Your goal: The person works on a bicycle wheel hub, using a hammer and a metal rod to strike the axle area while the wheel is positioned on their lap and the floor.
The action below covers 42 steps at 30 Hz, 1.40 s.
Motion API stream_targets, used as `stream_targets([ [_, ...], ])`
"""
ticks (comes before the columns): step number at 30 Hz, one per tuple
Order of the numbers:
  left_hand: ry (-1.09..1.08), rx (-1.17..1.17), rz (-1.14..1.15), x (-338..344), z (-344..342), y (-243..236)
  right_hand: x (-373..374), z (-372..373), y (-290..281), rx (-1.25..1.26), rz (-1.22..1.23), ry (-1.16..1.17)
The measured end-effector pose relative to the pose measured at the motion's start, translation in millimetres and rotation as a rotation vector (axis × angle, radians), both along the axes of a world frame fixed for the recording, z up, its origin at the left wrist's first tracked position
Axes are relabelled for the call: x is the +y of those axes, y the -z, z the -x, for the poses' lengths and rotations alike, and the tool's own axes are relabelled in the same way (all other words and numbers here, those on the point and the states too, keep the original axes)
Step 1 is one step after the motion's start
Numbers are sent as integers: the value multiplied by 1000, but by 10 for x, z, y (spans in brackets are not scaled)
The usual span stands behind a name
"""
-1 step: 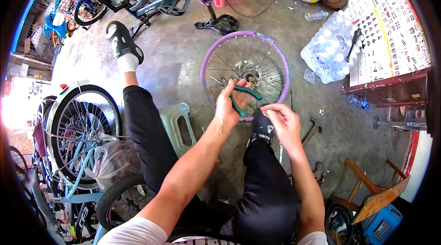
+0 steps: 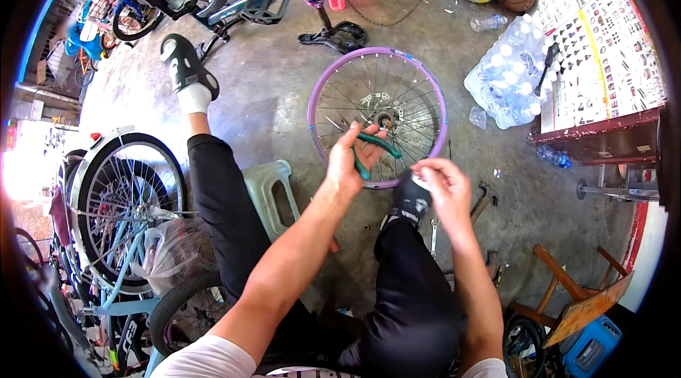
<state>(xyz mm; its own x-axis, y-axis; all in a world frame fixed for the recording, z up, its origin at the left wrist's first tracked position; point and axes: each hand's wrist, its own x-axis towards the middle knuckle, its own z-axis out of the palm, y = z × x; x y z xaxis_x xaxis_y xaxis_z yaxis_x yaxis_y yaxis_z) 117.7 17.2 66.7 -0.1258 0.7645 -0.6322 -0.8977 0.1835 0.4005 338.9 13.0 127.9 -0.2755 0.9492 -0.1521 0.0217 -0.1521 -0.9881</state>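
1. The left hand (image 2: 347, 169) covers part of the tool (image 2: 381, 142), so its head is hard to make out.
2. Left grip: holds the tool loosely, fingers partly spread. Right hand (image 2: 448, 190): fingertips drawn together; cannot tell whether they pinch anything.
3. The tool's two green handles stand apart, above the purple-rimmed wheel (image 2: 313, 105) on the floor (image 2: 269, 87).

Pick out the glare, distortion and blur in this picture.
Head view: glare whites out the left edge and bleaches the floor at upper left; head view: fisheye distortion curves the poster near the black rim; head view: a smeared patch sits at upper right, while the left hand and green handles look fairly sharp.
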Motion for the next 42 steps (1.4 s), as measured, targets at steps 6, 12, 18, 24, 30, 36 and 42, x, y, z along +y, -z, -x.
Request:
stream_targets([
  [6, 114, 98, -23, 65, 233, -302, 829, -737, 1076, -493, 75, 289],
  [12, 467, 299, 126, 71, 134, 5, 1225, -703, 2358, -654, 148, 354],
  [18, 728, 541, 263, 6, -165, -110, 909, -292, 2547, -647, -5, 416],
  [24, 919, 426, 58, 138, -528, -295, 635, 252, 2197, -341, 34, 359],
  [30, 790, 86, 191, 441, -923, 33, 256, 391, 2445, -306, -58, 161],
  [36, 672, 4, 361, 819, -989, 565, 70, 559, 2618, -485, -90, -72],
  [42, 694, 92, 412, 860, -860, 746, 40, 577, 2688, -518, -74, -149],
])
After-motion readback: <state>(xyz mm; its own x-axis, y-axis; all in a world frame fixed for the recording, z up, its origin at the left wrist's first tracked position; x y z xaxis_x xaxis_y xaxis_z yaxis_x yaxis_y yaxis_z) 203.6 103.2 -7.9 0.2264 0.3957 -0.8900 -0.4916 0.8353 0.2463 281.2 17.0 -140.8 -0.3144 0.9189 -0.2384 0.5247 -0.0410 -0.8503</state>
